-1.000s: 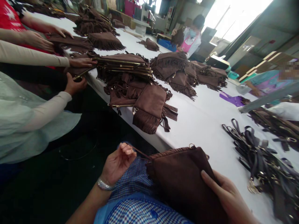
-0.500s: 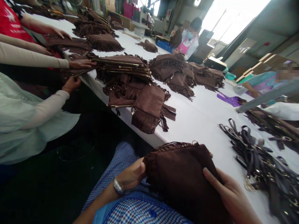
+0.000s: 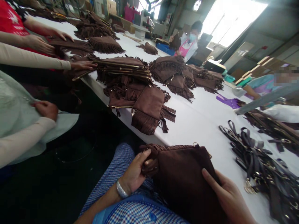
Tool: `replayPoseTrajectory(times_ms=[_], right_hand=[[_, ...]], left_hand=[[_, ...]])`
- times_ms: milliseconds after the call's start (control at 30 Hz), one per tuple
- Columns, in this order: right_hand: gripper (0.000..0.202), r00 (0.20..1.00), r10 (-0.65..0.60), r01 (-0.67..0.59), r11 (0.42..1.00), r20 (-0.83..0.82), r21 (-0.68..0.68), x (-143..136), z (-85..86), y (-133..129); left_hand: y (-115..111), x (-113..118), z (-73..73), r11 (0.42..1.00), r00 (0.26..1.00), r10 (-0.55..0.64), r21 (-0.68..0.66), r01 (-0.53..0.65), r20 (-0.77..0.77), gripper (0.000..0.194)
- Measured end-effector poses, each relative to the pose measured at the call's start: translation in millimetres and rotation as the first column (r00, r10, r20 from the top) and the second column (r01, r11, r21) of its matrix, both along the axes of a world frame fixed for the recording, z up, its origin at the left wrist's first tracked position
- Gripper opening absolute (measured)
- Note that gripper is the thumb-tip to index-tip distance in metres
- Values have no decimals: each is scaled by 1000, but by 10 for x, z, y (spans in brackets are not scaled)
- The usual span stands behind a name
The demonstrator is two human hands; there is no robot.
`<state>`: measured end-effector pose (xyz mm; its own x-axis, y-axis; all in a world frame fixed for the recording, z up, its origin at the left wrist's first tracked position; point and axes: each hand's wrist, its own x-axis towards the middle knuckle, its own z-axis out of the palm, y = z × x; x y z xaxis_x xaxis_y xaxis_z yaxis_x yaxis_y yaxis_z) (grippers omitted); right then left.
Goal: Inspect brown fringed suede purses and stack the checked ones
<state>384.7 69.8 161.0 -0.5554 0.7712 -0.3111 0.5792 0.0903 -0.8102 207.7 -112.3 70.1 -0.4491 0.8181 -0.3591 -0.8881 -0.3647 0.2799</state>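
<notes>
A dark brown fringed bag [image 3: 184, 174] lies over my lap at the table's edge, a metal ring showing at its top corner. My left hand [image 3: 136, 169] is closed round the gathered fringe at the bag's left side. On the right side, my right hand [image 3: 224, 189] grips the bag's edge, thumb on the front face and the other fingers hidden behind it. Ahead on the table edge, another brown fringed bag [image 3: 150, 101] rests against a stack of zippered brown bags [image 3: 123, 67].
Black straps with metal clasps [image 3: 254, 155] lie in a heap on the white table [image 3: 193, 124] to my right. A grey post [image 3: 257, 101] slants behind them. Co-workers' hands [image 3: 81, 66] touch brown pieces at the left; other people stand across the table.
My left hand has closed round the fringe, bunching it. My right hand keeps its hold. At the left, a co-worker's lower hand has drawn back from the table toward the body.
</notes>
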Motion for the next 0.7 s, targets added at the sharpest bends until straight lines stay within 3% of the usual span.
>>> replayPoseTrajectory(times_ms=[100, 267, 467, 600, 700], right_hand=[[62, 1000, 23, -23, 1000, -2, -8, -12, -13, -6], [63, 1000, -1, 1, 1000, -10, -20, 18, -67, 49], [65, 999, 18, -17, 999, 35, -27, 134, -132, 221], [65, 1000, 12, -11, 998, 21, -68, 83, -114, 157], [61, 1000, -11, 9, 991, -21, -130, 21, -99, 80]], left_hand=[[-18, 8, -16, 999, 997, -47, 12, 48, -61, 32], [-3, -54, -23, 999, 965, 25, -40, -37, -262, 28], [-32, -112, -10, 998, 950, 0, -55, -18, -311, 25], [-53, -88, 14, 998, 964, -17, 51, 32, -264, 19], [-57, -76, 20, 987, 993, -41, 150, 58, -113, 16]])
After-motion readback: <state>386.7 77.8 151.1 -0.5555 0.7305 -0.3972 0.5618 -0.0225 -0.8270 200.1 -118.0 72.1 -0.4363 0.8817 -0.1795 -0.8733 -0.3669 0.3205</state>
